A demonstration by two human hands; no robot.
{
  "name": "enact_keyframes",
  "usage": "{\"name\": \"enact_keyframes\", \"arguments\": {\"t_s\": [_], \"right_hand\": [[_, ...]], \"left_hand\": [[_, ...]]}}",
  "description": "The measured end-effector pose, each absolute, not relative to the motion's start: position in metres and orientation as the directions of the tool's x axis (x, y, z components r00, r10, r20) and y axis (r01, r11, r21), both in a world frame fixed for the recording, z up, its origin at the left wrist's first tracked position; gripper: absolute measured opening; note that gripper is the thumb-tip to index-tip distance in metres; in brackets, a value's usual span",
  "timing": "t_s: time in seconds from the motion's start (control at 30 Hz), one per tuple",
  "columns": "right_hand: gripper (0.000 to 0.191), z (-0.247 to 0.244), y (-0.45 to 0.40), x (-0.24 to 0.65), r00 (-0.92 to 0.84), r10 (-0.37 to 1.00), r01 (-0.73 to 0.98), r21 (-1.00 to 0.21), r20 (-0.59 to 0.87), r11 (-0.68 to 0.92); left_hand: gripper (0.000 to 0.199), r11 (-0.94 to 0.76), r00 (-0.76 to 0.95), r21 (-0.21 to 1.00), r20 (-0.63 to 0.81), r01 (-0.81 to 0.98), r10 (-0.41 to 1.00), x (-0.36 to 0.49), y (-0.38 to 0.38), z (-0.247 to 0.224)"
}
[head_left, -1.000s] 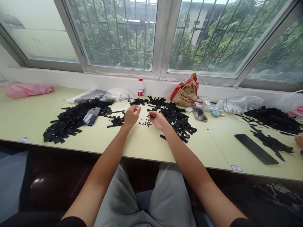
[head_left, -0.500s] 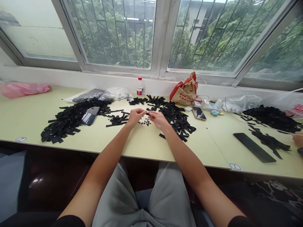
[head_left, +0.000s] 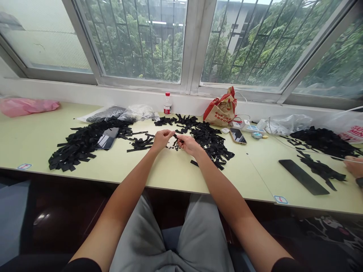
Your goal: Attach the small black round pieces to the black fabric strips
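Observation:
Between my two hands is a small black strip point(head_left: 175, 136). My left hand point(head_left: 162, 140) pinches its left end with fingers closed. The fingers of my right hand point(head_left: 187, 143) are closed round its other end. Small dark round pieces point(head_left: 172, 147) lie on the pale table just under my fingertips. A few black strips point(head_left: 141, 143) are to the left of my left hand. Beyond and right of my right hand spreads a pile of black strips point(head_left: 211, 141). A larger heap point(head_left: 78, 145) lies farther left, with a dark phone point(head_left: 107, 138) on it.
At the back stand a red-capped bottle point(head_left: 167, 104) and a red and brown bag point(head_left: 222, 110). Another phone point(head_left: 238, 136), a power strip point(head_left: 253, 129) and a long dark slab point(head_left: 303, 176) lie to the right. Another person's hand point(head_left: 354, 166) shows at the right edge.
My right hand has tilted and dropped slightly, and the black strip now shows more between my fingers. The other person's hand has come a little farther into view.

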State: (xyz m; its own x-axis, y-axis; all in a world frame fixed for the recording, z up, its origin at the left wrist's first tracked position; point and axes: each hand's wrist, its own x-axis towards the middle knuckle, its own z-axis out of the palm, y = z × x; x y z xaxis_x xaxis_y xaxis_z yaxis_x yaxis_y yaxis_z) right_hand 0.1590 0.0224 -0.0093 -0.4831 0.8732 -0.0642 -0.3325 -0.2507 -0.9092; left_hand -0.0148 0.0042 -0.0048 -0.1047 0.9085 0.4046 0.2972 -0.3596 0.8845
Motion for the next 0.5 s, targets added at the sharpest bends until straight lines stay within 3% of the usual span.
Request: {"name": "enact_keyframes", "arguments": {"t_s": [0.13, 0.37, 0.5], "right_hand": [[0.014, -0.010, 0.024, 0.157, -0.455, 0.888, -0.379, -0.888, -0.065, -0.260], [0.025, -0.009, 0.023, 0.162, -0.511, 0.860, -0.411, -0.878, -0.001, -0.246], [0.027, -0.009, 0.023, 0.164, -0.569, 0.821, -0.376, -0.873, -0.047, -0.310]], "left_hand": [[0.042, -0.355, -0.122, 0.902, 0.392, 0.247, 0.912, -0.015, 0.002, 0.000], [0.035, -0.377, 0.117, 0.905, 0.360, 0.195, 0.925, -0.011, -0.006, 0.009], [0.032, -0.387, 0.140, 0.904, 0.365, 0.185, 0.920, -0.012, -0.009, 0.011]]}}
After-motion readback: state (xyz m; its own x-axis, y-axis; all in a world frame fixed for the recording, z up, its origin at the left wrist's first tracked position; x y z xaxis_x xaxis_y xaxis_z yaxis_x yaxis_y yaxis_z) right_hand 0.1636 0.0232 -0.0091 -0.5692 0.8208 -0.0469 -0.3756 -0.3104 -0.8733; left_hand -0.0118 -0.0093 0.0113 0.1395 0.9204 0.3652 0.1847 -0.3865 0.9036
